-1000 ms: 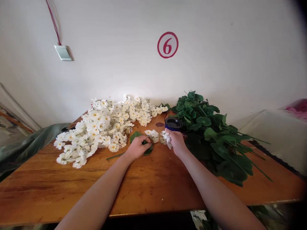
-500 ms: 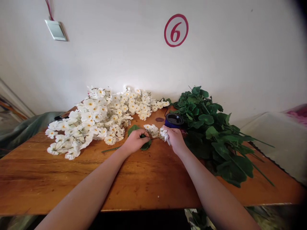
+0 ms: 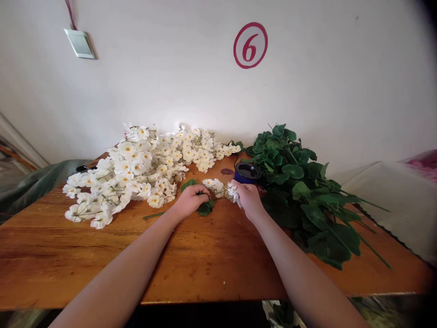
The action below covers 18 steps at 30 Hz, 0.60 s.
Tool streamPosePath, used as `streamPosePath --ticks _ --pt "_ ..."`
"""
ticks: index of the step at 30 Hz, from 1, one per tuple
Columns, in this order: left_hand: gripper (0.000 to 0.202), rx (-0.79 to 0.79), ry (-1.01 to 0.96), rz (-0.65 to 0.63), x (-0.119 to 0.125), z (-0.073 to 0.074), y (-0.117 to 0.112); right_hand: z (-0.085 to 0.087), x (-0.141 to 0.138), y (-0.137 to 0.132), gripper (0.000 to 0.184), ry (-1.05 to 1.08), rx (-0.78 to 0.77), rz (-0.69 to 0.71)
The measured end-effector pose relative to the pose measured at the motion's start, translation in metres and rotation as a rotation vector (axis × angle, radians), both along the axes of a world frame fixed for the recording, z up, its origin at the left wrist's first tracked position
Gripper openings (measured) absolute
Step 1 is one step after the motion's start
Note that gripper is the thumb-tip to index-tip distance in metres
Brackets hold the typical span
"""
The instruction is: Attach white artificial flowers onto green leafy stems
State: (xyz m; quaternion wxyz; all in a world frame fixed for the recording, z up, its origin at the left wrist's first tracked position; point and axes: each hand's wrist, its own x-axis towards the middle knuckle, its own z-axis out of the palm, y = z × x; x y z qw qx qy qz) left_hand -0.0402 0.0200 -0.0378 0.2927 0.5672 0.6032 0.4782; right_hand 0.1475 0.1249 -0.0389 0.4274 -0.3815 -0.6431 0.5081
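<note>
Where the two hands meet, just above the middle of the frame, lies a small flower sprig (image 3: 214, 186). It is a thin stem with a cluster of little white blossoms, yellow at their centres, and a round green leaf (image 3: 205, 209) at its left end. The left hand (image 3: 190, 199) curls over that leafy end, fingers closed on stem and leaf. The right hand (image 3: 248, 197) is closed around the other end, with white petals showing at its fingertips. The sprig sits low over the wooden table (image 3: 211, 264). A large pile of white flowers (image 3: 136, 168) spreads to the left. Just behind the right hand stands a dark blue cup (image 3: 247, 172), and a heap of green foliage (image 3: 307, 196) lies to the right. A red circled 6 (image 3: 250, 45) marks the wall at upper centre.
</note>
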Motion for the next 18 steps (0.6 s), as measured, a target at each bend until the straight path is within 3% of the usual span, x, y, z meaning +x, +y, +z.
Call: streamPosePath --ticks 18 --pt "0.012 -0.048 -0.056 0.044 0.0040 0.0060 -0.0019 0.0049 -0.0021 -0.0015 0.048 0.176 -0.167 0.013"
